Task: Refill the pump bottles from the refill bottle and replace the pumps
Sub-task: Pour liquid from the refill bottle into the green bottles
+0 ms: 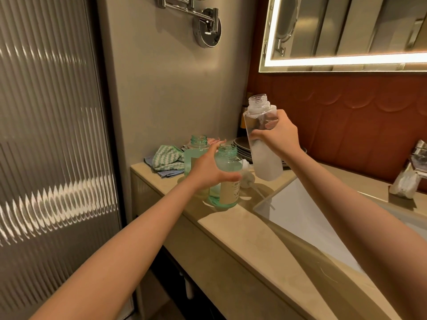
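Two green see-through pump bottles stand uncapped on the beige counter [231, 229]. My left hand [209, 167] grips the nearer bottle [227, 179], which carries a cream label. The second green bottle [196, 151] stands just behind it. My right hand [278, 135] holds the clear refill bottle [263, 146] upright in the air to the right of them, its cap off and whitish liquid in its lower half. A white pump [248, 179] with its long tube lies on the counter beside the nearer bottle.
A green striped cloth [165, 158] lies at the counter's back left. Stacked grey plates [242, 147] sit behind the bottles. The white sink basin [300, 218] opens to the right, with a chrome tap [413, 167] beyond it. A ribbed glass panel [50, 135] stands at left.
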Motion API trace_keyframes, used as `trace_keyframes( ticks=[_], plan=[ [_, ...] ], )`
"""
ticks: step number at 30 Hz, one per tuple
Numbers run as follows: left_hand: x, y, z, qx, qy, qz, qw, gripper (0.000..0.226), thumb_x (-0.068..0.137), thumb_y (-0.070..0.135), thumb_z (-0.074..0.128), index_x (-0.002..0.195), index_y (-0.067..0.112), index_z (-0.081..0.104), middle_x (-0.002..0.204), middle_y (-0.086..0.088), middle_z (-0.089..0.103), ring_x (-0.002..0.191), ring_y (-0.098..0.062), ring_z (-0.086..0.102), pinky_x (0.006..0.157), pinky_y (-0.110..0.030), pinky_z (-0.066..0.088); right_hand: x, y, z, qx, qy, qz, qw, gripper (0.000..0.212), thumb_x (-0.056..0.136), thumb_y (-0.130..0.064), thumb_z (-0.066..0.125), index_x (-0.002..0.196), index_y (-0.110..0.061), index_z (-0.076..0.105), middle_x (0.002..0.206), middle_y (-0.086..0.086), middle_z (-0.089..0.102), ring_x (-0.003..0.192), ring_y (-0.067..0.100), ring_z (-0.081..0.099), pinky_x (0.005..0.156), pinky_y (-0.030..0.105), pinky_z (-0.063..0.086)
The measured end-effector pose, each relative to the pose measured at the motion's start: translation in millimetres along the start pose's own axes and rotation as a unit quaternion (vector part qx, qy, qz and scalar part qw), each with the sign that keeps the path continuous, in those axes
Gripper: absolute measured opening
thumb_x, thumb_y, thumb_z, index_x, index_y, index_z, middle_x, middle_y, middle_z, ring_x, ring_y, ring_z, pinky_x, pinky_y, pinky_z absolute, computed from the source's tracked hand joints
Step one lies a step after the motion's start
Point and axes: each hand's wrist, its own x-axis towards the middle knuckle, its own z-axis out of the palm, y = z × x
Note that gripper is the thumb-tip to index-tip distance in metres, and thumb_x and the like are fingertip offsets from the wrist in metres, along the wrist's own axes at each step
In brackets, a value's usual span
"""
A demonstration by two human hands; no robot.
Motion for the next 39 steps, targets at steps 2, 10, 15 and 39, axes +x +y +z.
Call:
trace_keyframes(
  ticks=[2, 10, 15, 39],
  plan=[
    [-1, 0, -3, 0.003, -0.006, 0.000, 1.000, 0.107, 0.066, 0.036, 0.082, 0.148, 0.025, 0.015, 0.155, 0.004, 0.020, 0.139, -0.019, 0.026, 0.107, -0.031, 0.030, 2, 0, 0, 0.025, 0.009, 0.016, 1.000, 0.059, 0.069, -0.025, 0.076, 0.119, -0.013, 0.047, 0.102, -0.003, 0.053, 0.092, 0.013, 0.051, 0.063, 0.020, 0.039],
    [-6, -1, -9, -0.038, -0.034, -0.012, 0.999, 0.108, 0.066, 0.031, 0.083, 0.148, 0.027, 0.013, 0.155, 0.006, 0.018, 0.140, -0.017, 0.023, 0.111, -0.034, 0.027, 11, -7, 9, 0.114, 0.005, 0.074, 0.991, 0.063, 0.071, -0.021, 0.075, 0.124, -0.011, 0.044, 0.108, -0.001, 0.048, 0.096, 0.013, 0.048, 0.079, 0.024, 0.041],
    [-11, -3, -17, -0.054, -0.057, -0.012, 0.997, 0.104, 0.069, 0.025, 0.081, 0.148, 0.023, 0.014, 0.155, 0.006, 0.017, 0.141, -0.015, 0.023, 0.109, -0.029, 0.026, 12, -5, 20, 0.143, -0.006, 0.084, 0.986, 0.064, 0.069, -0.023, 0.075, 0.125, -0.011, 0.044, 0.112, -0.001, 0.049, 0.099, 0.014, 0.050, 0.074, 0.023, 0.041],
    [-8, -26, -29, -0.113, -0.084, -0.053, 0.989, 0.111, 0.043, 0.041, 0.089, 0.137, 0.017, 0.036, 0.127, 0.001, 0.056, 0.112, -0.014, 0.058, 0.095, -0.034, 0.049, 12, 12, 85, 0.140, -0.078, 0.094, 0.983, 0.068, 0.070, -0.021, 0.078, 0.128, -0.010, 0.044, 0.129, 0.008, 0.051, 0.115, 0.022, 0.050, 0.098, 0.038, 0.044]
  ],
)
